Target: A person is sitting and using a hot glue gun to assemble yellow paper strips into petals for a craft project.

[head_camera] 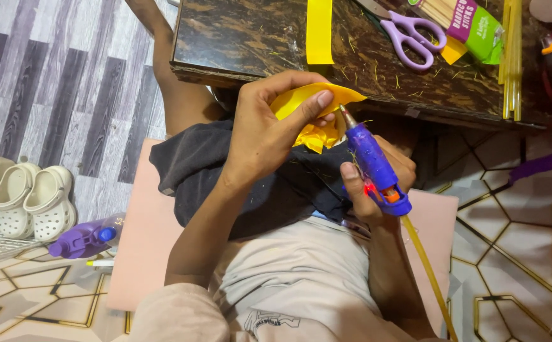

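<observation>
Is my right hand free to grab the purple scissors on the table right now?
Probably not: the right hand grips the glue gun. The scissors lie uncovered on the table.

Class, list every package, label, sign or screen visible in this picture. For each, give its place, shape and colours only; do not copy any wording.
Packet of wooden sticks: on the dark table's far right, beside the purple scissors; a long flat clear pack with a magenta and green printed label.
Purple bottle: lying on the floor at left, near the pale clogs; any label on it is too small to tell.
No signs or screens in view.
</observation>
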